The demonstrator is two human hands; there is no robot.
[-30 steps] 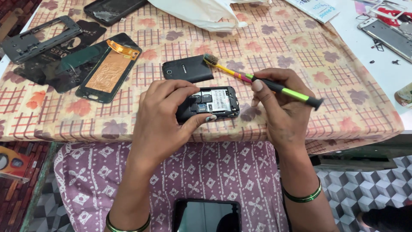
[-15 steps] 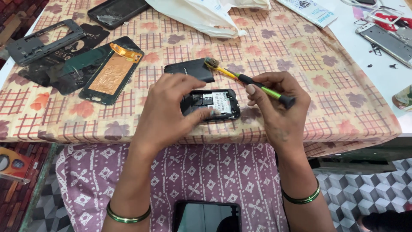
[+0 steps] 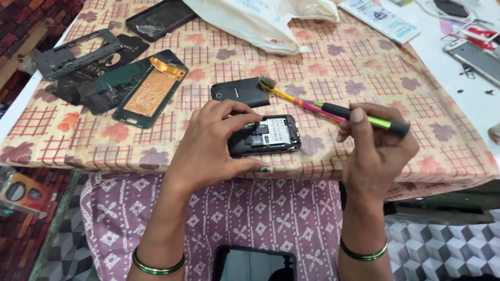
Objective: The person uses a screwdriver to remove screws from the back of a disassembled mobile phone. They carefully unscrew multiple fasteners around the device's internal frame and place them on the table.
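- Checked cloth [image 3: 364, 78] with flowers is spread over the table, and its front edge hangs down just past the lap of the person.
- An open phone [image 3: 268, 135] with its back off is lying close to that front edge — only a thin strip of cloth is left in front of it.
- The open phone is gripped by the left hand [image 3: 211, 151]; the fingers are curled over its left end and top, and the thumb is pressed along its near side.
- A toothbrush [image 3: 333, 108] with a yellow, pink and green handle is held by the right hand [image 3: 377, 151], with fingers closed around the dark end.
- The bristles are pointed up and left, just beside a black back cover [image 3: 240, 92] that is laid behind the open phone.
- Some bare cloth is seen to the right of the brush, and more to the left of the left hand.
- Far left, a screen panel [image 3: 148, 93] with a copper back and a dark frame [image 3: 75, 52] are laid near the table edge.
- A white plastic bag [image 3: 255, 23] is laid at the back.
- Another phone [image 3: 255, 263] is rested on the lap.
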